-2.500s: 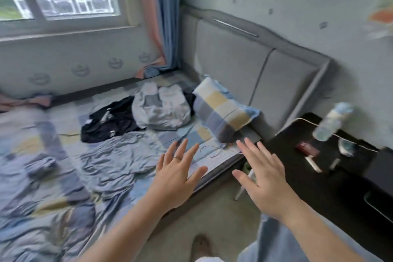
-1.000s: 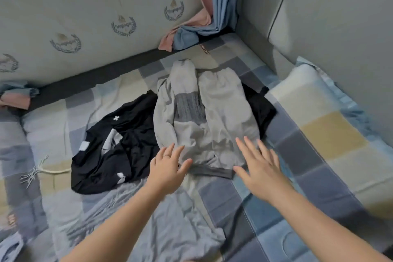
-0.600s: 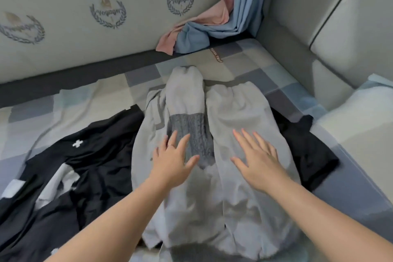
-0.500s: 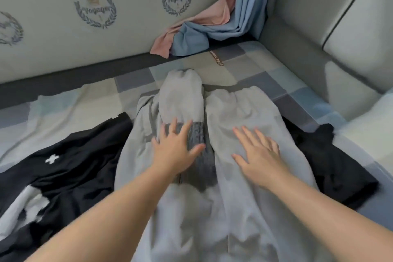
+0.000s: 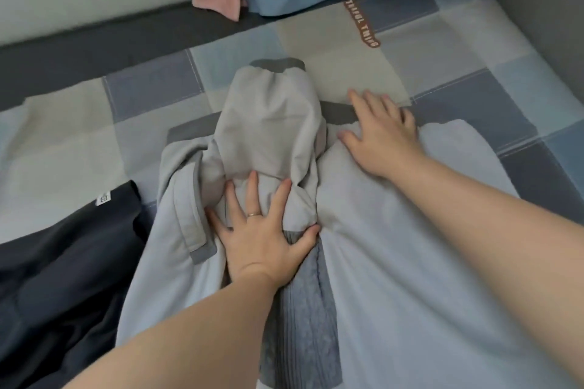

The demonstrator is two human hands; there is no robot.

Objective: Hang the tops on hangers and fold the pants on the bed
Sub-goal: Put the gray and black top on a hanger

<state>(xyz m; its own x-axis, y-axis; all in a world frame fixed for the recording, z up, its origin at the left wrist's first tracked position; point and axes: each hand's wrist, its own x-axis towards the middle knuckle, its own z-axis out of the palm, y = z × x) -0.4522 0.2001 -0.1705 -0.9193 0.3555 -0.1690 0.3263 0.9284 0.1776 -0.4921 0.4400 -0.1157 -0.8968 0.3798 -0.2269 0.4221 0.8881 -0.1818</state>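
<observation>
Squarely on the checked bed [image 5: 347, 73] lies the light grey top [image 5: 410, 262], one sleeve folded over its darker knitted middle panel, with a black garment [image 5: 63, 278] just beside it on the left. The left hand [image 5: 265, 230] rests on the bunched sleeve, its grip wide, fingers straight and spread. The right hand [image 5: 382, 133] lies flat on the top's far edge, grip likewise wide, holding nothing.
</observation>
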